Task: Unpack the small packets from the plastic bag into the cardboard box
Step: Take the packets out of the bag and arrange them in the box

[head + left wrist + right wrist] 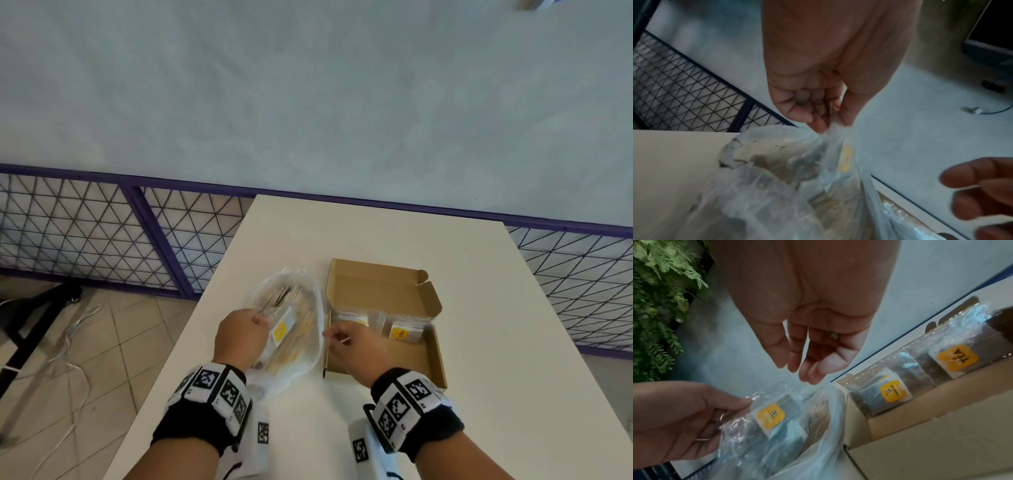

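Observation:
A clear plastic bag lies on the white table, left of an open cardboard box. Inside the bag, a small packet with a yellow label sits on top of several others. My left hand pinches the bag's film at its left rim and holds it up. My right hand hovers at the bag's right rim with fingers relaxed, holding nothing. Two yellow-labelled packets lie in the box, toward its far end.
A purple-framed wire mesh fence runs behind the table. White cables trail on the tiled floor to the left. The table's left edge is close to the bag. A green plant shows in the right wrist view.

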